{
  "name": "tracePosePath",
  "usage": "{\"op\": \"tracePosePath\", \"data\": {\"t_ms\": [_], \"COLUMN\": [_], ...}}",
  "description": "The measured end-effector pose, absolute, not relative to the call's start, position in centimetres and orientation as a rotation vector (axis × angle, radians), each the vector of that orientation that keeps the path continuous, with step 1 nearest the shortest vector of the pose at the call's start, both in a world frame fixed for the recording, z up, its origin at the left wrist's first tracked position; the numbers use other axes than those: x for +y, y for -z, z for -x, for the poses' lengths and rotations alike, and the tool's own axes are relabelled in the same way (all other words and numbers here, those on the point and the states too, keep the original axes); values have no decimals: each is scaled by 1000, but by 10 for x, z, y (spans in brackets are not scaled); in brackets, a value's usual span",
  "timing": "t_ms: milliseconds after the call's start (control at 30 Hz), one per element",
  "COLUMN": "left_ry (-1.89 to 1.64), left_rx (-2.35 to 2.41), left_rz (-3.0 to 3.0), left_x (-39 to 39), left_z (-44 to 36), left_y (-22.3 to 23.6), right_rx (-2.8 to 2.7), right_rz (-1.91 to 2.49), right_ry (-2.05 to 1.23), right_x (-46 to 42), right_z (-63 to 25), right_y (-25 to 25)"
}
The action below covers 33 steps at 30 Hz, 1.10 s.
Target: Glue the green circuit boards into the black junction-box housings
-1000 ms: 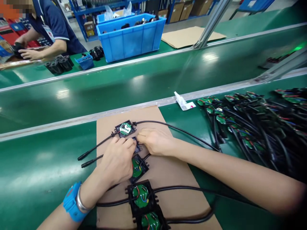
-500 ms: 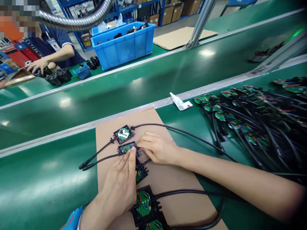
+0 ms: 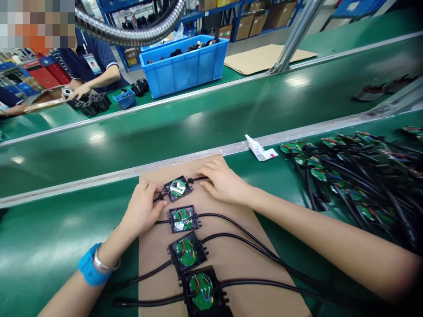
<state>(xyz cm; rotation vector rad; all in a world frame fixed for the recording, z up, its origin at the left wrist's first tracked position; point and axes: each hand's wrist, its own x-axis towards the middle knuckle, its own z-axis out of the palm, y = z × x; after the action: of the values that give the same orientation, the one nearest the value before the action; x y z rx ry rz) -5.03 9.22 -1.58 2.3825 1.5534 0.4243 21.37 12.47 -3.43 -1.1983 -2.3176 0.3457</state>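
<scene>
In the head view, I have my left hand [image 3: 142,207] pinching the left cable [image 3: 161,196] and my right hand [image 3: 223,181] the right cable [image 3: 198,178] of the far box [image 3: 172,199], which lies on the cardboard [image 3: 152,259]. All four boxes I see hold circuit boards and lie uncovered; many wired boards [image 3: 357,180] lie loose, unboxed. Beyond sits a white tube [image 3: 259,152]. My right hand hides part of its cable.
</scene>
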Motion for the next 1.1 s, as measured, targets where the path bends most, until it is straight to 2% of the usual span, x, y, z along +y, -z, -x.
{"op": "tracePosePath", "data": {"t_ms": [167, 367, 500, 700, 933, 1100], "left_ry": [-451, -620, -413, -23, 32, -14], "left_rx": [1559, 1559, 1602, 1646, 1610, 1643], "left_rz": [-2252, -2361, -2547, -2648, -2659, -2598], "left_x": [97, 83, 90, 98, 101, 102], "left_z": [54, 59, 51, 31, 26, 28], "left_y": [15, 2, 0, 2, 7, 16], "right_rx": [-2268, -2549, -2758, -2931, -3021, -2971], "right_rz": [1162, 1229, 1296, 1419, 1477, 1462], "right_ry": [-409, -498, -438, -376, -320, -415], "right_x": [123, 96, 106, 124, 129, 129], "right_z": [-212, -206, -189, -173, -171, -169], "right_y": [40, -10, -33, -39, -42, -36]}}
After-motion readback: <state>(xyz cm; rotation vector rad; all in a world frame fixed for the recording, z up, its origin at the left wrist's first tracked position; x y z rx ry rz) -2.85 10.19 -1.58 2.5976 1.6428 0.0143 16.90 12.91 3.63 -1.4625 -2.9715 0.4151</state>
